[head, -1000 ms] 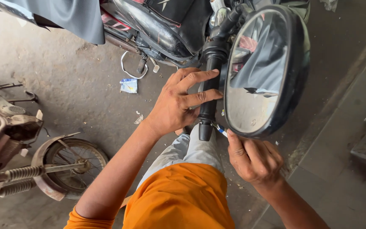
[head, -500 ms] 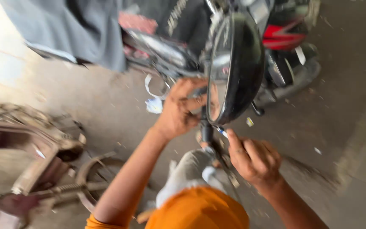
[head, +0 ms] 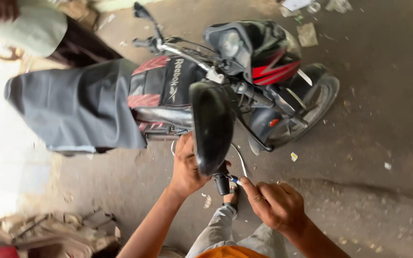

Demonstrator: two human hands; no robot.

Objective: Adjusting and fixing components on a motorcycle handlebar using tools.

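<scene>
A black motorcycle mirror [head: 211, 125] stands edge-on in front of me, its short black stem [head: 222, 182] pointing down. My left hand [head: 187, 167] wraps around the lower edge of the mirror housing and holds it. My right hand [head: 276, 204] is closed on a small tool with a blue-and-white tip [head: 234, 180], which touches the bottom of the stem. Below the hands I see my grey trouser legs [head: 225, 229] and an orange shirt.
A red and black motorcycle [head: 244, 76] is parked on the concrete ground ahead, with a grey cover [head: 77, 107] over its seat. A person [head: 29, 28] stands at the top left. Scrap metal parts [head: 58, 229] lie at the lower left. Litter dots the ground.
The view has swung, so the whole motorcycle now shows. The mirror has turned from face-on to edge-on. Both hands keep their hold on the mirror and the tool.
</scene>
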